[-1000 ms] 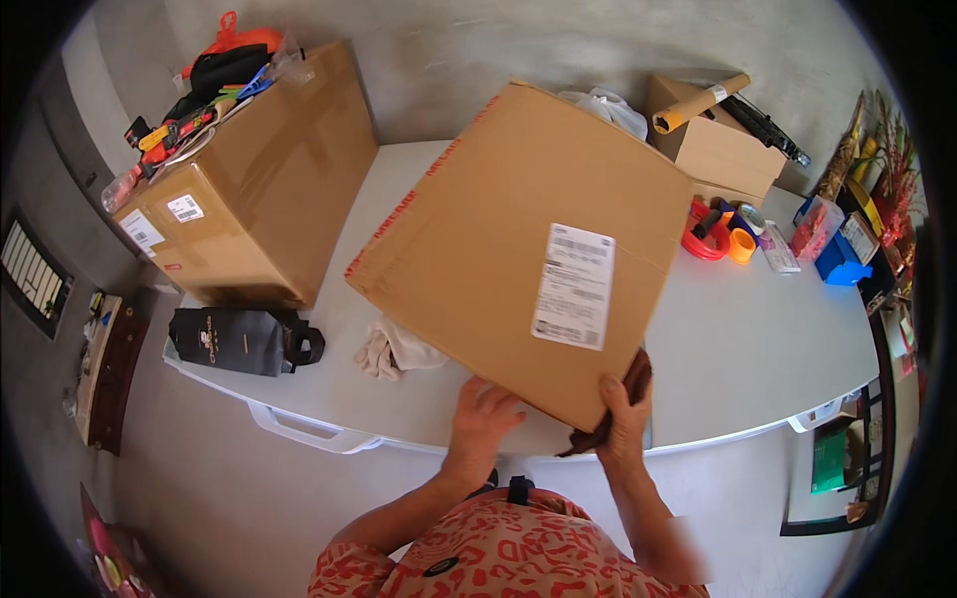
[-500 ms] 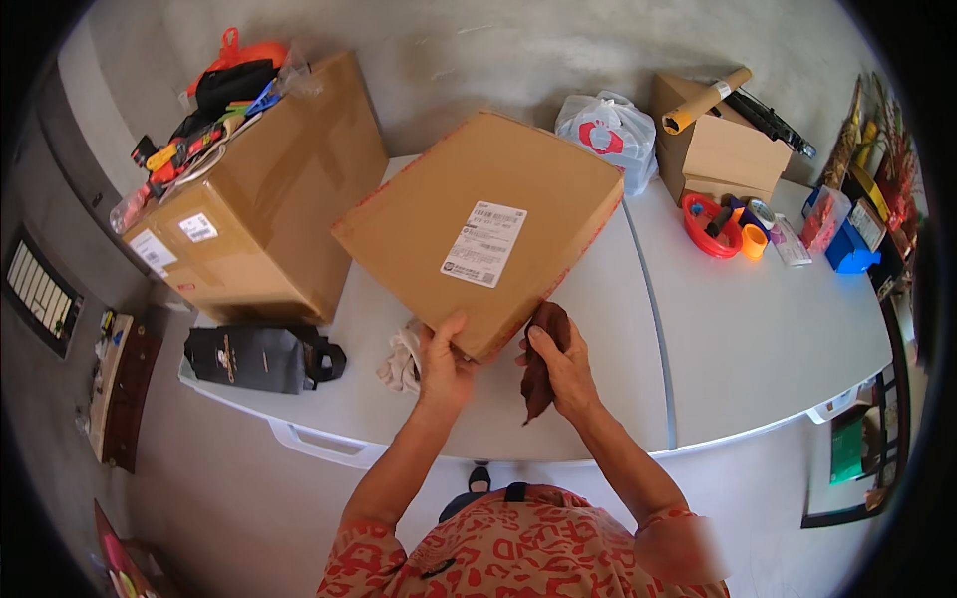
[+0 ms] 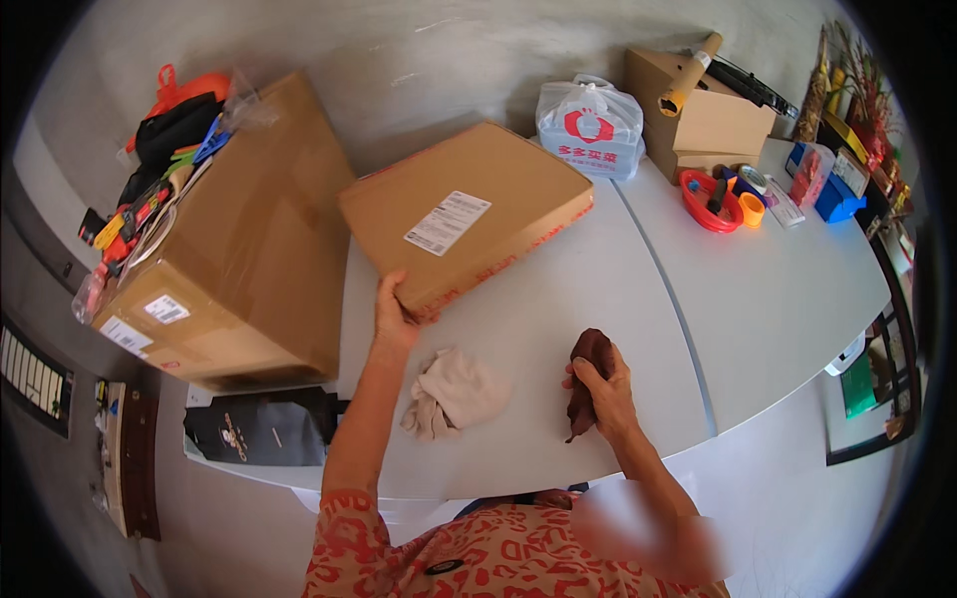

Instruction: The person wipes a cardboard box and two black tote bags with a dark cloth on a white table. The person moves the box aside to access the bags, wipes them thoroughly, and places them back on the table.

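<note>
Left hand (image 3: 393, 317) is clamped on the near corner of the flat brown cardboard parcel with a white label (image 3: 467, 216) lying mid-table, while the right hand (image 3: 606, 389) has its fingers curled tight round a dark brown rag (image 3: 588, 361) on the white table (image 3: 638, 289), with a crumpled beige cloth (image 3: 454, 392) between them.

Bare tabletop (image 3: 638, 299) btwn flat box (image 3: 464, 214) & red tray (image 3: 706, 194)

I'm in a packing workroom: taped cardboard parcels (image 3: 469, 214) on my white table (image 3: 758, 299), tape rolls (image 3: 710, 189) right of them, bare concrete wall behind.
</note>
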Motion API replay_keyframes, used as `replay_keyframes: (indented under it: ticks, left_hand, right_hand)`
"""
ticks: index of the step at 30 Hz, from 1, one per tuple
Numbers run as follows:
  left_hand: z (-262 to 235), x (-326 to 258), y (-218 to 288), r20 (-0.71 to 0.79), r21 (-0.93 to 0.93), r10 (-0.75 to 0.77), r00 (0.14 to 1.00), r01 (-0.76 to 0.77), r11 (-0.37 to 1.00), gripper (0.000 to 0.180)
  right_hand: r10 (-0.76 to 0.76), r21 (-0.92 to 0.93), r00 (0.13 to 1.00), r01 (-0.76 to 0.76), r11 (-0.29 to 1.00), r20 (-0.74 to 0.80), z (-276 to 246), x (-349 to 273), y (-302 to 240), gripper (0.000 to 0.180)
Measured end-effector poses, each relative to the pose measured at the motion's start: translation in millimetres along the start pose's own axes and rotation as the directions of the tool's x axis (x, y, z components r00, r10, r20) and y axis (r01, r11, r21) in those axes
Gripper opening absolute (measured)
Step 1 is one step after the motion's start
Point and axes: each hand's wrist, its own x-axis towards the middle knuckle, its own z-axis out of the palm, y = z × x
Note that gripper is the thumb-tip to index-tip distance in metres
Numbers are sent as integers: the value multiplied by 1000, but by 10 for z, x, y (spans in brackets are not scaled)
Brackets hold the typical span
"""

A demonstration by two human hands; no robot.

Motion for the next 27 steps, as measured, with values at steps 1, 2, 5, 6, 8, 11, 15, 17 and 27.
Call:
replay_keyframes:
  ticks: [1, 2, 5, 6, 8, 11, 15, 17, 27]
  left_hand:
    - [-70, 100, 70, 40, -13, -29, 999, 30, 999, 48]
    - [-127, 201, 148, 15, -5, -46, 999, 46, 999, 49]
    - [-275, 445, 338, -58, 25, -72, 996, 74, 997, 52]
    - [-303, 516, 373, -72, 39, -68, 995, 71, 997, 53]
    - [-357, 649, 444, -71, 62, -75, 995, 79, 995, 54]
    - [-439, 839, 470, -52, 83, -109, 993, 113, 990, 54]
    - [-545, 1072, 505, -66, 117, -110, 992, 117, 986, 52]
    - [-596, 1165, 520, -95, 116, -96, 991, 106, 988, 51]
    - [-780, 1645, 700, -225, -42, -28, 974, 19, 999, 48]
  right_hand:
    - [-6, 13, 1000, 6, 1000, -14, -22, 3, 30, 36]
    - [-11, 25, 1000, 12, 1000, -27, -40, 1, 52, 39]
    - [-38, 20, 998, 39, 999, -59, -29, -15, 86, 28]
    - [-40, 27, 996, 42, 999, -78, -22, -28, 82, 28]
    - [-42, 39, 993, 47, 998, -111, -2, -65, 74, 28]
    - [-44, 35, 991, 49, 998, -123, 2, -72, 80, 27]
    - [-64, -12, 992, 63, 998, -108, -41, -75, 127, 28]
    - [-66, -10, 992, 65, 998, -103, -39, -84, 107, 28]
    - [-157, -301, 982, 119, 946, -105, -264, -36, -90, 54]
